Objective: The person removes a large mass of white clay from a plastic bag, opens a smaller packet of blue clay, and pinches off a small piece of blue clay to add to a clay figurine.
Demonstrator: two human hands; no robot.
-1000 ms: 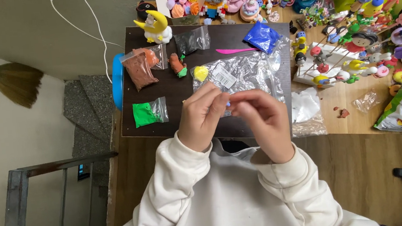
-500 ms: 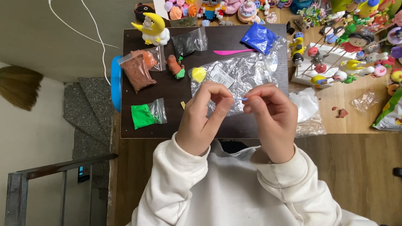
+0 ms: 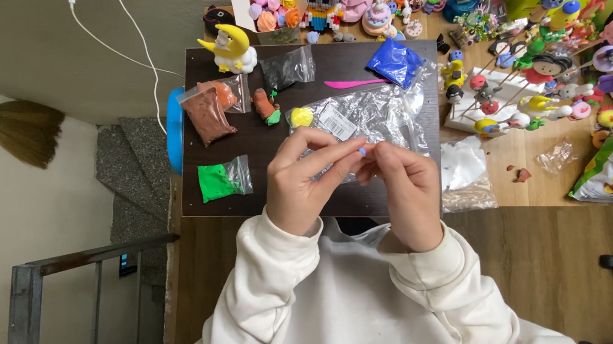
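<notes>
A tiny bit of pale blue clay (image 3: 362, 151) sits between the fingertips of both hands, held above the near edge of a dark brown work board (image 3: 298, 89). The left hand (image 3: 306, 183) is closed around it in a pinch, with the thumb and the long fingers stretched toward the right; the right hand (image 3: 403, 188) is curled, its fingertips meeting the left ones at the same bit, so both hands are nearly shut on it. Both wrists come out of cream white sleeves (image 3: 257, 276). Just behind the hands lies a crumpled clear plastic bag (image 3: 369, 116) on the board, and a small yellow clay ball (image 3: 301, 116) rests at its left corner. To the left of the hands there is a bag of green clay (image 3: 220, 179), and further back a bag of brown clay (image 3: 208, 112) and a bag of black clay (image 3: 286, 68). A bag of blue clay (image 3: 395, 62) lies at the far right corner of the board, with a pink modelling tool (image 3: 354, 83) beside it. A yellow moon figure (image 3: 231, 49) stands at the far left corner. On the wooden table (image 3: 557, 244) to the right, many small clay figures on sticks (image 3: 540, 87) stand close together.
</notes>
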